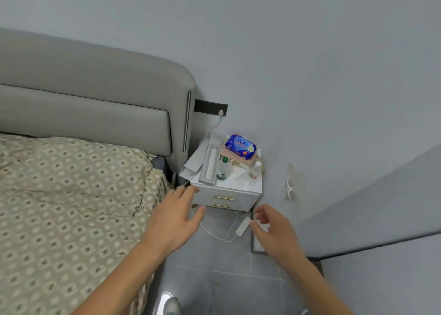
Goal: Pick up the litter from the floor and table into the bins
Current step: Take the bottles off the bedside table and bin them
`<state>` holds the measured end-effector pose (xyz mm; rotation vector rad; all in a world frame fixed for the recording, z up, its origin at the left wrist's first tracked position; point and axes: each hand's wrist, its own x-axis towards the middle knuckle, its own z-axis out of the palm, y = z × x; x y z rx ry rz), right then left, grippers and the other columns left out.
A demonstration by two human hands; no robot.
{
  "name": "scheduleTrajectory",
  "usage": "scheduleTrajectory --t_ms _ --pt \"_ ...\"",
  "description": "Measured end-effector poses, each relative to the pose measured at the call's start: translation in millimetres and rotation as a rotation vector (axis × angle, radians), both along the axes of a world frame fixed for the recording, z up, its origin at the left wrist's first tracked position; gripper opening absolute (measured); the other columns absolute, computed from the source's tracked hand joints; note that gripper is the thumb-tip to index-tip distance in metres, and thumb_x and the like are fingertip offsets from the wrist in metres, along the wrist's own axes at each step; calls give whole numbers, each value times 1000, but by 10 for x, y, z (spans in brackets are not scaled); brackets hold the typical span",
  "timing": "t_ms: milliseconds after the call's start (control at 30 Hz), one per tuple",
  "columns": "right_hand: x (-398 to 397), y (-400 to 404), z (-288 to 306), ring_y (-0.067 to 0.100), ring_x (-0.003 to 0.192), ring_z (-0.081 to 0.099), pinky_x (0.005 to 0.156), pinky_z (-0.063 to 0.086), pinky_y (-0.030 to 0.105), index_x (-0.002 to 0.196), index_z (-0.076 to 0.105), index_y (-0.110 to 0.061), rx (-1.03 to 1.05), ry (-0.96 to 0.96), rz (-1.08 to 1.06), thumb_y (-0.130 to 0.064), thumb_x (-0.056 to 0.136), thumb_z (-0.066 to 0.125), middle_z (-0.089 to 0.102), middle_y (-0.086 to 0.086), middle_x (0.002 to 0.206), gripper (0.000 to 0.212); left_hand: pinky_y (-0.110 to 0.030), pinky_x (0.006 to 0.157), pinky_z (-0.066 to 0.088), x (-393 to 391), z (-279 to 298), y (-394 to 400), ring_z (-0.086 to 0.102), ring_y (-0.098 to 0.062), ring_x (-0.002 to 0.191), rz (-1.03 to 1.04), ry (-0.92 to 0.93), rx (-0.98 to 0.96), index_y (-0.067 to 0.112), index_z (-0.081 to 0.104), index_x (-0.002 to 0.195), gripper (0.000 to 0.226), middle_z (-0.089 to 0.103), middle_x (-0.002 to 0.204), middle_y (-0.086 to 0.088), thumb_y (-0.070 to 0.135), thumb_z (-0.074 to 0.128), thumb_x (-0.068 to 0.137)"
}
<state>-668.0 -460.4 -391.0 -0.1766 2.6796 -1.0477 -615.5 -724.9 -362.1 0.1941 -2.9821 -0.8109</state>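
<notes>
A white bedside table (pixel 248 190) stands in the corner between the bed and the wall. On its top are a clear plastic bottle with a green cap (pixel 223 169), a second small clear bottle (pixel 255 170), a crumpled clear wrapper (pixel 242 180), a blue tissue pack (pixel 240 146), a white power strip (pixel 211 165) and loose papers (pixel 193 162). My left hand (pixel 176 221) hovers open just before the table's left front corner. My right hand (pixel 274 231) is open, fingers curled, lower right of the table. Neither hand holds anything. No bin is in view.
A bed with a patterned cover (pixel 66 200) and a grey headboard (pixel 95 95) fills the left. A white adapter and cable (pixel 243 226) lie on the grey tiled floor (pixel 214 267) under the table. Grey walls close in at the right.
</notes>
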Motion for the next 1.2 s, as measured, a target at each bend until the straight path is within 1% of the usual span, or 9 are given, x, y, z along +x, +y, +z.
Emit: scheduleTrajectory --t_ms 133,300,533,633,800,900,1000,1100,1200 --pt "-188 -320 -214 1 99 61 88 53 30 110 54 -38 14 -52 2 -35 89 64 62 -16 102 23 -34 84 51 -311 -133 -233 54 -11 111 -1 -52 32 33 50 131 40 56 113 15 49 51 95" --pt "-779 -336 -555 3 100 58 84 51 26 125 48 -36 108 -96 3 -37 91 62 55 -16 115 36 -40 85 52 -1187 -404 -279 55 -16 111 -73 -129 30 28 52 128 38 59 112 9 42 56 92" --pt "-2424 -135 -1194 16 98 62 82 56 36 131 47 -35 150 -116 -87 -35 90 65 48 -6 125 45 -43 87 54 -2864 -920 -56 57 -21 114 -132 -221 -19 28 49 133 43 60 120 3 42 53 93" --pt "-3226 -79 -1513 25 101 63 80 53 35 128 51 -30 175 -110 -156 -31 88 66 47 0 125 43 -42 88 54 -3585 -1268 68 57 -23 116 -141 -293 -23 28 47 136 45 59 125 -1 42 53 95" --pt "-4138 -10 -2147 36 114 51 85 54 43 137 46 -26 368 -149 -214 -37 88 66 40 9 133 54 -39 89 54 -4504 -2034 216 60 -23 111 -125 -509 30 27 48 139 53 52 131 -5 38 61 90" --pt "-4338 -14 -2518 37 116 48 86 54 43 140 43 -25 436 -248 -172 -37 87 68 38 10 135 59 -39 87 56 -4800 -2481 230 61 -25 106 -185 -661 -65 31 41 144 68 46 132 -5 43 69 83" --pt "-4333 -34 -2803 36 113 53 88 54 43 139 45 -25 421 -346 -153 -34 87 69 41 11 133 58 -39 86 58 -4897 -2838 223 63 -26 104 -319 -742 -207 30 36 143 81 42 132 -6 48 77 76" --pt "-4260 -98 -3002 34 103 60 84 55 41 130 53 -21 362 -335 -212 -26 87 68 46 10 124 45 -38 84 58 -4883 -3098 186 64 -28 99 -399 -744 -208 27 40 138 70 41 132 -8 39 77 80" --pt "-4202 -154 -3122 33 93 61 79 54 40 121 58 -18 348 -257 -287 -21 87 68 49 9 115 36 -37 78 58 -4875 -3268 157 63 -27 92 -477 -645 -242 23 47 130 48 44 126 -6 20 68 87"
